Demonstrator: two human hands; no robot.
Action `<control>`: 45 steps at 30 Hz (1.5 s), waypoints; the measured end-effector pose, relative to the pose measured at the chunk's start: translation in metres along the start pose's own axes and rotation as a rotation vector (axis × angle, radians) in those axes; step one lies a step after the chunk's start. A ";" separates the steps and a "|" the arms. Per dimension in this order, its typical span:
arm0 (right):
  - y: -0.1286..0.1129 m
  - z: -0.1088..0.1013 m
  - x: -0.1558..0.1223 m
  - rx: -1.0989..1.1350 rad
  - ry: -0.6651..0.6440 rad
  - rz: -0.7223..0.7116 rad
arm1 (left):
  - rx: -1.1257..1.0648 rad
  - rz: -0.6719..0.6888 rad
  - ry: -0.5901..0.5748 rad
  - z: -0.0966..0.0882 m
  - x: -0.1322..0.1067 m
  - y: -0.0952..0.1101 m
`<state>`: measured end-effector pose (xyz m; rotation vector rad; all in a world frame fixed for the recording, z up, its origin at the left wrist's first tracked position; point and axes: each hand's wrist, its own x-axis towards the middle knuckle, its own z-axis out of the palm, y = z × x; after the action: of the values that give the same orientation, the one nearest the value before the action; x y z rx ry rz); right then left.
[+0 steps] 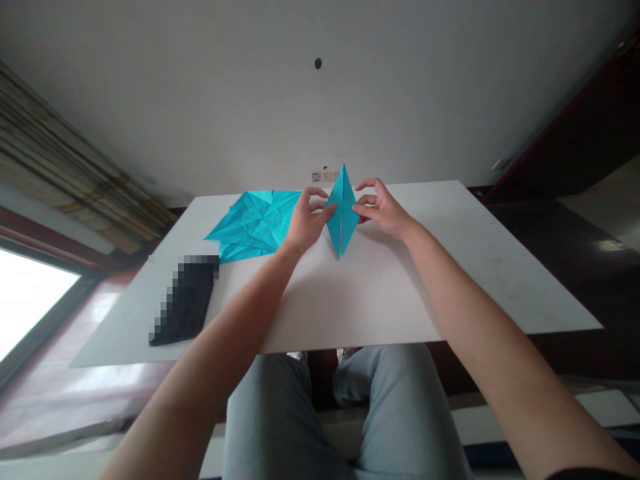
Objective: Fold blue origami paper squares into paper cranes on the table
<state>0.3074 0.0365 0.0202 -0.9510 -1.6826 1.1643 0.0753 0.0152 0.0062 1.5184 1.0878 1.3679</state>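
Note:
A blue folded paper diamond (343,213) stands upright between my hands, with a slit running down its lower half. My left hand (311,219) pinches its left corner between thumb and fingers. At the opposite corner, my right hand (381,208) grips the paper the same way, its index finger raised a little off it. Left of the diamond, a creased sheet of blue paper (257,223) lies spread out, partly covered by my left hand.
The white table (480,267) carries everything. On its left side lies a dark flat object (185,303), partly pixelated. A wall with sockets (327,177) rises behind the table. A curtain (65,147) hangs at the left, and my knees are below the front edge.

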 end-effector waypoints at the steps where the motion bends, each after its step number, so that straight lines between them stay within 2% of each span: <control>1: -0.001 0.001 0.000 -0.012 -0.013 -0.013 | 0.030 0.021 0.005 0.000 0.000 0.000; 7: -0.001 0.002 0.000 -0.013 -0.025 -0.029 | 0.108 0.061 -0.017 0.001 0.000 -0.001; 11: -0.002 0.000 -0.001 0.090 -0.054 -0.033 | 0.013 0.057 -0.008 0.000 0.003 -0.008; 15: -0.002 0.001 -0.001 0.101 -0.069 -0.057 | -0.086 0.041 -0.025 -0.001 0.005 -0.010; 18: -0.003 0.002 0.000 0.098 -0.078 -0.074 | -0.093 0.049 -0.023 -0.001 0.005 -0.009; 23: -0.003 0.000 -0.001 0.149 -0.095 -0.011 | -0.080 0.065 -0.004 0.000 0.004 -0.009; 31: -0.007 0.001 -0.004 0.091 -0.102 -0.059 | -0.077 0.068 -0.062 -0.001 0.003 -0.005; 38: -0.004 -0.001 -0.002 0.057 -0.132 -0.072 | 0.009 0.136 -0.066 -0.001 0.003 -0.006; 45: -0.003 0.002 -0.001 0.059 -0.100 -0.104 | -0.031 0.027 -0.075 0.000 -0.001 0.004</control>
<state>0.3058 0.0339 0.0226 -0.7701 -1.7456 1.2023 0.0752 0.0132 0.0102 1.5542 0.9987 1.3292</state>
